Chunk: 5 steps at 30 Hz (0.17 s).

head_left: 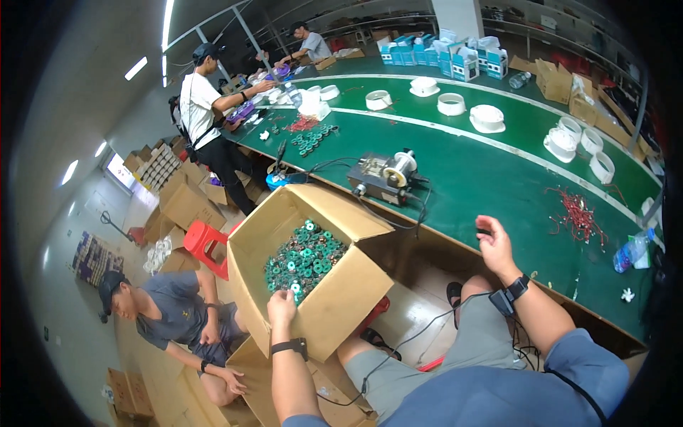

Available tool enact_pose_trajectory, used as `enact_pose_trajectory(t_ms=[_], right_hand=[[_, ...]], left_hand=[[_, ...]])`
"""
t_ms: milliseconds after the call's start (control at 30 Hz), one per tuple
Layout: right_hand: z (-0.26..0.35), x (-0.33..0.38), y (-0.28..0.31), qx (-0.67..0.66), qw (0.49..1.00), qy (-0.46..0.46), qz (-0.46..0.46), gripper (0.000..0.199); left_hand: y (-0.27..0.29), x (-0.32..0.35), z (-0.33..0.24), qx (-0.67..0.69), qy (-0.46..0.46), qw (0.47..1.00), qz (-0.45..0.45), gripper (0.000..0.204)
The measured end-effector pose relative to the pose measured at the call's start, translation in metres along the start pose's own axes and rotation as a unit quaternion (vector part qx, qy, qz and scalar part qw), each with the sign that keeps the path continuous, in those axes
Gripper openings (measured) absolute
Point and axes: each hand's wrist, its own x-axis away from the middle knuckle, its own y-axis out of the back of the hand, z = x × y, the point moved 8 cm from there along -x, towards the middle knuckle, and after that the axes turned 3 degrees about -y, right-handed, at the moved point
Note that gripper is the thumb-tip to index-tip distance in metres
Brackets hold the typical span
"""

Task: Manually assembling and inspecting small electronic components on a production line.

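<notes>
My left hand is at the near side of a large open cardboard box, its fingers closed at the edge of the pile inside. That pile is many small green ring-shaped parts, some with copper-coloured areas. A pale disc lies right by the fingertips; whether they hold it cannot be told. My right hand is raised by the front edge of the green workbench, fingers curled toward the thumb. Something small and dark shows between them, too small to name. Beyond, a small motor-driven machine stands on the bench.
Red wires and a plastic bottle lie on the right of the bench. White round housings line its far strip. Left of the box are a red stool and a seated person. Another person stands at the bench.
</notes>
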Motion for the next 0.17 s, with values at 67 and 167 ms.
enact_pose_trajectory(t_ms=[67, 167], right_hand=[[-0.005, -0.002, -0.008, -0.004, 1.000, -0.001, -0.013, 0.052], [-0.004, 0.000, -0.013, 0.073, 0.997, -0.002, 0.006, 0.053]], left_hand=[[-0.003, -0.003, 0.018, 0.008, 0.020, 1.000, 0.012, 0.040], [-0.004, -0.002, 0.010, -0.016, 0.031, 0.998, 0.042, 0.042]])
